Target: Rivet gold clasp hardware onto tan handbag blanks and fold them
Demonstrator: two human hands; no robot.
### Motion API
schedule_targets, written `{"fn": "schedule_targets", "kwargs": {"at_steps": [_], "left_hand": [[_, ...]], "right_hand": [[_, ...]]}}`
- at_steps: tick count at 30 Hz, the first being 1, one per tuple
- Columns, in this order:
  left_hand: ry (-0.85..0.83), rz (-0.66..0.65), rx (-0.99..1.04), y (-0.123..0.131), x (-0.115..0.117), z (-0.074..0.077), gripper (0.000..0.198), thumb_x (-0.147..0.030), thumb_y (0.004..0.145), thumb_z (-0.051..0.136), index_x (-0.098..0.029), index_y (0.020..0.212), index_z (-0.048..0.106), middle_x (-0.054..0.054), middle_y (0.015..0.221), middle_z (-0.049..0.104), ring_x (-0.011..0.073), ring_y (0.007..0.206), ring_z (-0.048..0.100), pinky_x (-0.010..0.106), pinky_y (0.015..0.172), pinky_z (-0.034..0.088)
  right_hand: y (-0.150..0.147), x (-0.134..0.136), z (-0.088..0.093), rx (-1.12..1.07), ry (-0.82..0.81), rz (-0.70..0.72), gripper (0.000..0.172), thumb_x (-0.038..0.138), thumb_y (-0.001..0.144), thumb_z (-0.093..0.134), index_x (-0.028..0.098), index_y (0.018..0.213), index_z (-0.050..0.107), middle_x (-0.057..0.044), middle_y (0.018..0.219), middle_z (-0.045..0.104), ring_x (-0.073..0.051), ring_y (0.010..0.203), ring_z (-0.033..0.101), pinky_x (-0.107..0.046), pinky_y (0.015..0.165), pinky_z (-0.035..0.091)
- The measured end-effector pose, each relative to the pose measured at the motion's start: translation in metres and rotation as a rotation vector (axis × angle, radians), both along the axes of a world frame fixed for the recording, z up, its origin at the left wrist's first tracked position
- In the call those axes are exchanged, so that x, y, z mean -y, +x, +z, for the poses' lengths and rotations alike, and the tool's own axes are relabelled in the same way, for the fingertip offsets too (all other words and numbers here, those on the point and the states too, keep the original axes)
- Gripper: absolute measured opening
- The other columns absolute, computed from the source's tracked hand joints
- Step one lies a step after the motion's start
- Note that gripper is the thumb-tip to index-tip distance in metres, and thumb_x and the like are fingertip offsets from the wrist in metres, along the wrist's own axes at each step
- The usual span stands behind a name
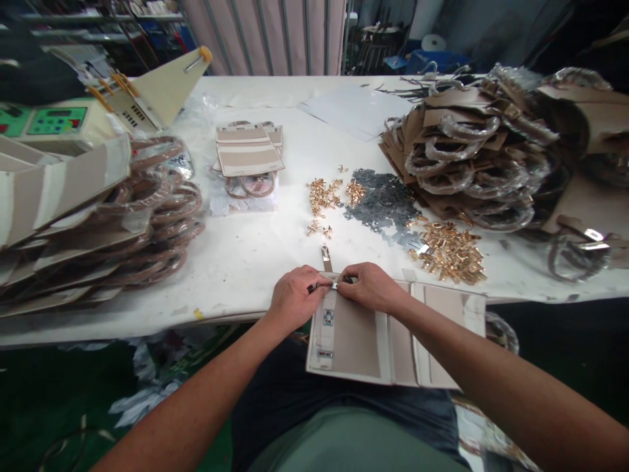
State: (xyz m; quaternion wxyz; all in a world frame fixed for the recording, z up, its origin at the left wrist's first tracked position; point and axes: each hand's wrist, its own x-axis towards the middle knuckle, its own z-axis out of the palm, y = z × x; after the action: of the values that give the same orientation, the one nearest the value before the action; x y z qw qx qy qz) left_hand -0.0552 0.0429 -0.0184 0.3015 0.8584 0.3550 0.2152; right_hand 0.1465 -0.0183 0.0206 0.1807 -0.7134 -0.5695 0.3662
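A beige bag panel (pixel 356 341) lies across my lap and the table's front edge, with small metal fittings (pixel 328 317) along its left strip. At its upper left corner, my left hand (pixel 297 295) has its fingers closed on a small metal piece (pixel 334 286). From the right, my right hand (pixel 368 286) pinches at the same piece, its fingertips nearly meeting the left ones. Just beyond the panel's top edge sticks out a brown strap tab with a metal end (pixel 325 257).
Gold fittings (pixel 455 252) and a pile of dark metal plates (pixel 381 200) lie ahead on the white table (pixel 246 252). Stacked bag pieces with wrapped handles stand left (pixel 162 203) and right (pixel 472 151). A machine with green panels (pixel 56 121) is at the back left.
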Motion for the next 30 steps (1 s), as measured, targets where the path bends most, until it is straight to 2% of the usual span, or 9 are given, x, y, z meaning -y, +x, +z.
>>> {"fn": "schedule_targets", "kwargs": {"at_steps": [9,17,21,24,27,30], "left_hand": [[0.010,0.034,-0.031,0.002,0.000,-0.001,0.006,-0.024,0.091,0.076,-0.027,0.093,0.080,-0.001,0.094,0.075,0.0179,0.093,0.070,0.030,0.088,0.053],[0.078,0.065,-0.073,0.005,0.005,0.000,0.007,-0.021,0.094,0.071,-0.023,0.090,0.076,0.002,0.093,0.074,0.0196,0.091,0.069,0.031,0.084,0.051],[0.097,0.064,-0.069,0.006,0.007,-0.002,0.006,-0.020,0.092,0.071,-0.023,0.091,0.076,0.002,0.094,0.075,0.0202,0.092,0.069,0.032,0.085,0.050],[0.086,0.084,-0.076,0.007,0.008,-0.002,0.005,-0.020,0.090,0.072,-0.024,0.090,0.075,0.002,0.093,0.075,0.0208,0.092,0.069,0.032,0.086,0.049],[-0.039,0.093,-0.078,0.004,0.004,0.002,0.006,-0.027,0.091,0.071,-0.024,0.095,0.075,0.001,0.094,0.077,0.0214,0.092,0.070,0.032,0.084,0.049],[-0.320,0.065,-0.029,-0.001,-0.009,0.009,0.024,-0.034,0.093,0.068,-0.023,0.114,0.072,0.001,0.100,0.079,0.0199,0.089,0.072,0.029,0.079,0.051]], "right_hand": [[0.000,0.002,-0.002,0.013,0.009,0.007,0.017,0.031,0.085,0.065,0.021,0.080,0.079,-0.001,0.070,0.071,-0.018,0.071,0.061,-0.026,0.066,0.039],[-0.002,0.003,-0.006,0.041,0.025,0.014,0.016,0.028,0.086,0.064,0.021,0.077,0.075,-0.001,0.072,0.071,-0.018,0.073,0.062,-0.028,0.067,0.039],[-0.002,0.004,-0.009,0.028,0.074,-0.032,0.007,0.026,0.082,0.067,0.021,0.085,0.072,-0.001,0.081,0.072,-0.018,0.076,0.062,-0.028,0.070,0.041],[-0.002,0.003,-0.011,0.040,0.105,-0.059,0.010,0.024,0.079,0.069,0.022,0.089,0.069,0.000,0.087,0.072,-0.018,0.078,0.062,-0.027,0.070,0.040],[-0.002,0.001,-0.011,0.027,0.068,-0.041,0.005,0.023,0.079,0.068,0.022,0.083,0.067,0.001,0.081,0.070,-0.018,0.076,0.061,-0.028,0.068,0.039],[-0.002,-0.001,-0.011,0.010,0.036,-0.033,0.006,0.022,0.078,0.068,0.023,0.083,0.069,0.002,0.078,0.069,-0.018,0.074,0.060,-0.028,0.066,0.039]]}}
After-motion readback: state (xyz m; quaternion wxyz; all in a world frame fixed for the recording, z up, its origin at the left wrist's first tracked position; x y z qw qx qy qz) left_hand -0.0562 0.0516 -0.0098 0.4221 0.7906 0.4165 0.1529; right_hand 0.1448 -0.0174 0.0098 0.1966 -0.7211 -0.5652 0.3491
